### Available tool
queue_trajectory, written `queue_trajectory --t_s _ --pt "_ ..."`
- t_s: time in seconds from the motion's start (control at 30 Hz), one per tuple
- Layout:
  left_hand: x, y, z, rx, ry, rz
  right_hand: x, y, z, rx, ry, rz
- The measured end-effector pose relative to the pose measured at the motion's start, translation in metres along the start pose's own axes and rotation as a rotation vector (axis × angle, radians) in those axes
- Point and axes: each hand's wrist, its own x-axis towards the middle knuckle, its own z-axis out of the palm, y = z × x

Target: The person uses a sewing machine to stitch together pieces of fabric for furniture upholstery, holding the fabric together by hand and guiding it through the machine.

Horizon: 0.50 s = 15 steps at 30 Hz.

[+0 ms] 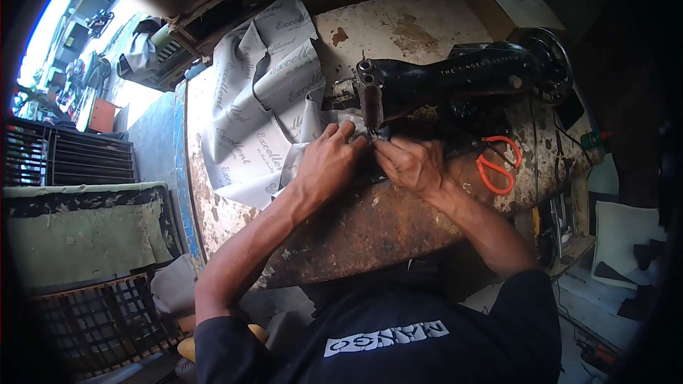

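A black sewing machine stands on the worn table, its needle end over the work. Grey printed fabric spreads to the left of the machine, and its near edge bunches up under the needle. My left hand is closed on that bunched fabric just left of the needle, fingers bent. Right beside the needle, my right hand is closed in a pinch; what its fingertips hold is too small and partly hidden to make out. Scissors with orange handles lie to the right of my right hand.
The wooden table has peeling paint and a curved front edge close to my body. A box stands behind the machine. At the left are a green padded panel and a dark slatted rack.
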Motion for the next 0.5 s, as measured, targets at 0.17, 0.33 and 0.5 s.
queue_trajectory --t_s 0.17,0.33,0.5 --pt "0.001 0.001 -0.012 0.164 -0.062 0.056 -0.001 0.002 0.001 0.009 -0.006 0.005" --pt "-0.002 0.008 -0.013 0.118 -0.109 0.030 0.003 0.002 0.000 0.009 0.016 0.023" --pt "-0.003 0.021 -0.001 0.089 -0.060 -0.069 0.006 0.014 -0.003 0.006 0.026 0.036"
